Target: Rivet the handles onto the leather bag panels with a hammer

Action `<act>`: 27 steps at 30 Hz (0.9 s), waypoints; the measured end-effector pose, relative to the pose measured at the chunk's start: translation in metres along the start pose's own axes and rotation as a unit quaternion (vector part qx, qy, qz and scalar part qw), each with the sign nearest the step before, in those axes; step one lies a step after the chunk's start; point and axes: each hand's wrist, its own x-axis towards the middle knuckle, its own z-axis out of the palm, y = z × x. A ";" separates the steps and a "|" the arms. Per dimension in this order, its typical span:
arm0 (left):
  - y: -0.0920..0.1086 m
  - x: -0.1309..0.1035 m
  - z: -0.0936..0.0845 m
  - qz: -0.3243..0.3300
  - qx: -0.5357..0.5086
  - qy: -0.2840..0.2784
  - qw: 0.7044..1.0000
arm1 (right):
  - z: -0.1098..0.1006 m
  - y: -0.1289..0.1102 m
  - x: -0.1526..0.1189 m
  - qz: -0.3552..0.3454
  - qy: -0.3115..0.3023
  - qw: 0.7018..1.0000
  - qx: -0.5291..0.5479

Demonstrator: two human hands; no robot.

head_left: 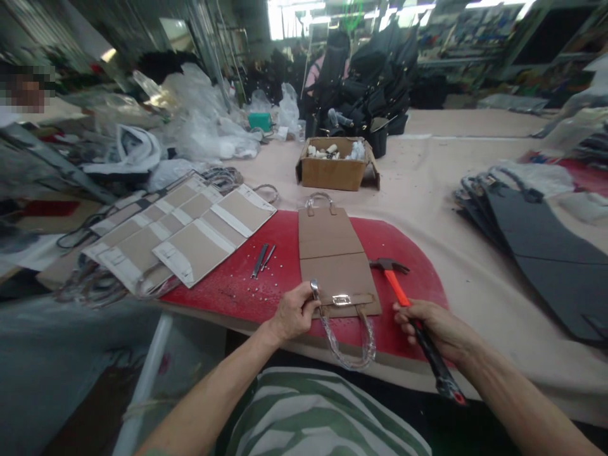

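Observation:
A brown handbag panel (332, 237) lies flat on a red board (408, 253), with a plastic-wrapped handle at each end and a silver clasp (341, 299) near its lower edge. My left hand (295, 311) pinches a short silver metal tool (314, 288) upright at the panel's lower left corner. It looks like a punch or setter, and its lower end is hidden by the fingers. My right hand (434, 329) is wrapped round the black handle of a claw hammer (398, 288). The hammer's head is right of the panel, apart from the silver tool.
Left of the panel lie slim metal tools (259, 261) and scattered small bits. Stacked beige panels (213, 234) overlap the board's left. A cardboard box (331, 174) of small parts stands behind. Dark grey panels (536, 234) lie right; black bags (375, 82) are piled at the back.

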 end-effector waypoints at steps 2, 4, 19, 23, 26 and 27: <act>0.001 0.000 0.000 -0.001 -0.003 -0.001 1.000 | 0.005 -0.011 -0.010 0.019 0.004 0.996 0.090; 0.001 0.000 0.000 -0.005 -0.004 -0.007 1.000 | 0.012 -0.025 -0.025 -0.024 0.075 0.989 0.123; -0.002 -0.001 0.002 -0.007 0.012 -0.014 1.000 | 0.042 -0.069 -0.096 -0.445 0.246 0.764 -0.397; -0.003 -0.001 0.002 -0.006 0.019 -0.016 1.000 | 0.046 -0.055 -0.095 -0.456 0.177 0.751 -0.443; -0.003 -0.002 0.002 0.000 0.014 -0.018 1.000 | 0.036 -0.047 -0.086 -0.385 0.105 0.801 -0.447; -0.003 -0.002 0.001 0.000 0.012 -0.018 1.000 | 0.030 -0.045 -0.082 -0.354 0.115 0.827 -0.421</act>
